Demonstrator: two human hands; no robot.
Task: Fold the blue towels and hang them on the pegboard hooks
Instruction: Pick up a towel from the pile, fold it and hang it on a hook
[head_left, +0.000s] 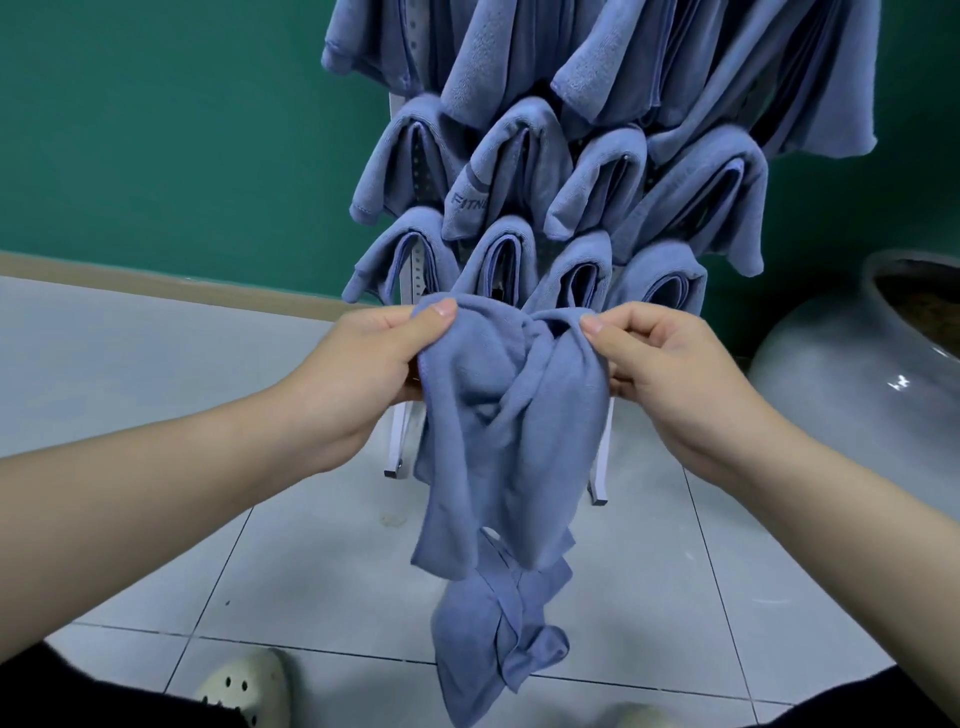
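Your left hand (363, 374) and right hand (670, 379) pinch the crumpled blue towel (498, 441) at its top — long axis hanging toward six o'clock, pegboard rack (400, 431) at twelve.

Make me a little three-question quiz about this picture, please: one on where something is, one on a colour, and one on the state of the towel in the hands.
1. Where is the large grey pot?
A. On the floor, right of the rack
B. On top of the rack
C. Between the person's feet

2. What colour is the wall behind the rack?
A. White
B. Green
C. Red

3. How is the held towel?
A. Neatly folded
B. Lying flat on the floor
C. Crumpled and twisted, hanging down

Answers:
1. A: the grey pot sits on the tiles at the right edge.
2. B: the wall is dark green.
3. C: the left hand and right hand pinch the top of the towel, which droops unfolded in front of the rack of hung towels.
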